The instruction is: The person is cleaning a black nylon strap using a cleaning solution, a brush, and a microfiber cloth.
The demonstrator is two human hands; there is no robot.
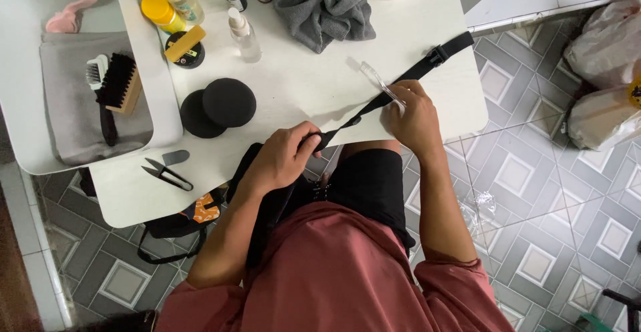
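Left hand [284, 155], centre of frame: fingers curled and clenched on the near end of a black strap [374, 101], pinning it at the counter's front edge. Right hand [412, 115], just right of centre: closed around the handle of a clear toothbrush [378, 83], whose head points up-left and lies against the strap.

Strap: flat black webbing, pulled taut in a straight diagonal from the left hand up to the right edge of the counter, where a black plastic buckle [437, 55] sits on it. Its lower end joins a black bag [267, 192] resting in the person's lap, partly under the counter. The bag looks soft and dark; detail is hard to read.

White counter [300, 85], centre: two round black sponge pads [219, 107] overlapping left of the hands; small thread snips [168, 174] at lower left near the edge. Upper centre: crumpled grey cloth [324, 5]. Upper left: a cluster of small bottles, one clear spray bottle [244, 35], a yellow-capped jar [160, 11], a round black tin [185, 51].

Far left, a white tray [143, 51] with a grey cloth lining holds a wooden black-bristled brush [120, 81].

Right edge of frame: plastic bags [604, 71] on the grey tiled floor.
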